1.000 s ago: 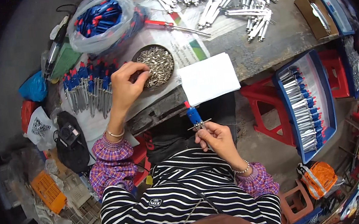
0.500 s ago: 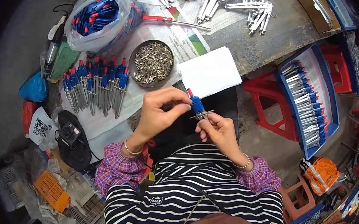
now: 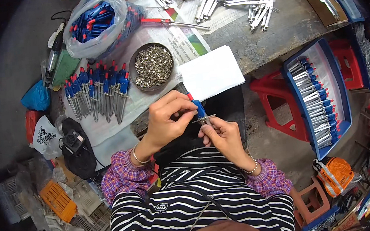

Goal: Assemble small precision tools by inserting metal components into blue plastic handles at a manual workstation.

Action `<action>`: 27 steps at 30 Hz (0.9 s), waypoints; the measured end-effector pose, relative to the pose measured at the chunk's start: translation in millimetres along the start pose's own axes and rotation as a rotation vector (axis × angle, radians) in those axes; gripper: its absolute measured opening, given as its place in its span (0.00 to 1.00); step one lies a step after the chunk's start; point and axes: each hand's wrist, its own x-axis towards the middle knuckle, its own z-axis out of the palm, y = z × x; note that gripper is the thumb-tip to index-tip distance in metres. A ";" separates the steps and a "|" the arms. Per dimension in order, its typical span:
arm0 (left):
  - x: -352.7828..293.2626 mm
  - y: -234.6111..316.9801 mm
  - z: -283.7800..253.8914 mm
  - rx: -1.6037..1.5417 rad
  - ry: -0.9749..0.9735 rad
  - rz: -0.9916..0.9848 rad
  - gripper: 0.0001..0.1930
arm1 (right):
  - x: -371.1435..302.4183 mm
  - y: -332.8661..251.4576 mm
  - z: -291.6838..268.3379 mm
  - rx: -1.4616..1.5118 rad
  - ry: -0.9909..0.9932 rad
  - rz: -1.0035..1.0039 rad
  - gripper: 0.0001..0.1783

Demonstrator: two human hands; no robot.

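In front of my chest, my right hand (image 3: 224, 138) grips the metal lower end of a slim tool with a blue plastic head (image 3: 200, 110) and a red tip. A thin metal pin sticks out crosswise just above the right fingers. My left hand (image 3: 167, 119) is closed in a pinch, thumb and fingertips against the left side of the blue head. Whatever sits between those fingertips is hidden. Beyond the hands stands a round bowl (image 3: 152, 88) filled with small metal screws or rivets. White paper sheets (image 3: 212, 72) lie at the table's near edge.
Similar blue-headed pieces (image 3: 97, 90) are lined up left on the table. Behind them are a plastic bag (image 3: 119, 13) of blue parts, a red-handled screwdriver (image 3: 174, 23) and silver metal strips (image 3: 250, 4). At right, a blue tray (image 3: 342, 88) of such pieces rests by a red stool (image 3: 276, 103).
The blue head has tilted leftward, and my left fingertips have moved in against its side. My right hand keeps its grip. The whole view has shifted slightly.
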 end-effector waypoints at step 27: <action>8.4 0.7 -4.1 -0.556 -0.230 -0.449 0.13 | -8.6 5.3 -0.7 -0.215 0.077 -0.290 0.06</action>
